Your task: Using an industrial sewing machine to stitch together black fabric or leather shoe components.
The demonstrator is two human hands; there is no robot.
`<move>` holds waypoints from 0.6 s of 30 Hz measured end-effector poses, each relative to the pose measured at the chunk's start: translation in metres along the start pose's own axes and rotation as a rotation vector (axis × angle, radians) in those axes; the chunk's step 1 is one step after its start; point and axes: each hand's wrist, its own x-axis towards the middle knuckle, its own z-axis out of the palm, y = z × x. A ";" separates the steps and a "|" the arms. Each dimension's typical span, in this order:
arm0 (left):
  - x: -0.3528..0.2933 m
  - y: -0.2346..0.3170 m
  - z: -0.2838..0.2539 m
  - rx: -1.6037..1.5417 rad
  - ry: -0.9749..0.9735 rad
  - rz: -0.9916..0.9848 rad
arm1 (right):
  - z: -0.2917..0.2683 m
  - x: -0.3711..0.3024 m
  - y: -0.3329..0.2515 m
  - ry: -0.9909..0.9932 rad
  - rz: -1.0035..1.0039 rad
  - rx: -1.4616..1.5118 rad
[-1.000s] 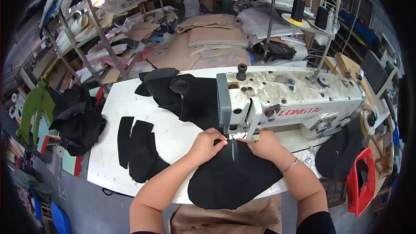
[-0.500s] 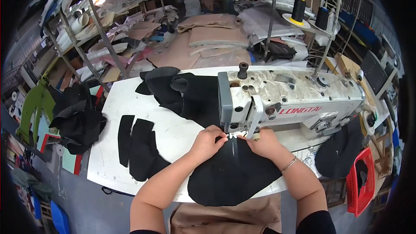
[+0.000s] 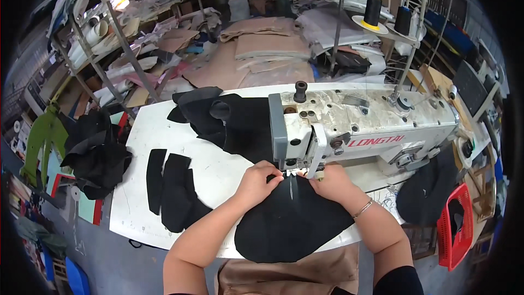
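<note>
A rounded black fabric piece [image 3: 289, 229] lies under the needle area of a white sewing machine [image 3: 365, 120] and spreads toward me over the table's front edge. A short pale line runs down its middle, just below the presser foot. My left hand [image 3: 257, 186] is closed, thumb and forefinger pinching the fabric at the left of the foot. At the right of the foot, my right hand [image 3: 334, 183] grips the same piece with bent fingers, partly hidden by the machine head. More black fabric [image 3: 245, 125] lies behind and left of the needle.
Cut black pieces [image 3: 177, 194] rest on the white table [image 3: 136, 158] at left. A black fabric heap [image 3: 95, 153] stands beyond its left edge. Thread cones [image 3: 373, 11] are on a stand behind the machine. A red basket [image 3: 456, 229] hangs at right. Stacked sheets [image 3: 273, 46] fill the background.
The view has shifted slightly, so the machine sits a little farther left in it. Both hands keep their hold close to the needle, and the fabric has barely moved.
</note>
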 end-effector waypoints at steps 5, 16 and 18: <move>0.000 -0.004 0.005 -0.017 0.046 0.036 | 0.003 -0.001 0.002 0.044 -0.073 0.021; 0.001 0.002 -0.001 0.041 0.005 0.006 | -0.002 0.002 -0.004 -0.049 0.085 0.083; 0.001 0.003 -0.001 0.044 -0.016 -0.012 | 0.004 0.001 0.001 -0.018 0.084 0.095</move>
